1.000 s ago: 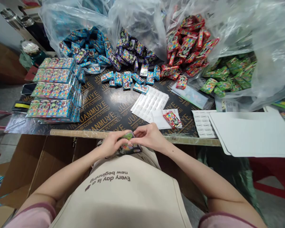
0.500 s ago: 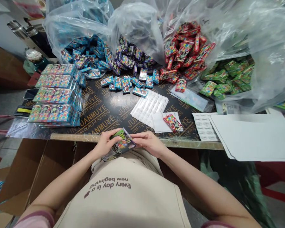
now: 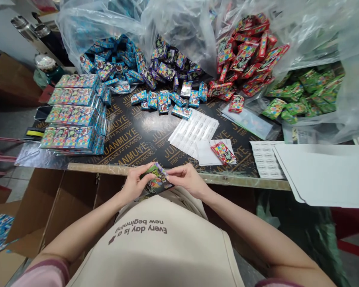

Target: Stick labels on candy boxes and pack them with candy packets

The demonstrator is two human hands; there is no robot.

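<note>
Just over the table's front edge, close to the apron, I hold a flat, dark printed box (image 3: 156, 182) with green and purple along its far edge. My left hand (image 3: 135, 184) grips its left side, thumb on the printed face. On the right edge, my right hand (image 3: 187, 181) has its thumb and fingertips pinched at the corner. The near end of the box is partly hidden against the apron. Closest to the right hand on the table lies a red printed pack (image 3: 223, 152) on small white paper sheets (image 3: 201, 153).
Stacks of wrapped multi-box packs (image 3: 68, 115) stand at left. Clear bags spill blue boxes (image 3: 122, 56), purple boxes (image 3: 167, 71), red boxes (image 3: 246, 56) and green packs (image 3: 310, 91) along the back. Sticker sheets (image 3: 197, 129) and white boards (image 3: 322, 173) lie centre and right.
My right thumb has come over the right edge of the dark box, and the right fingers have closed in there. My left hand keeps its grip. The view has shifted slightly.
</note>
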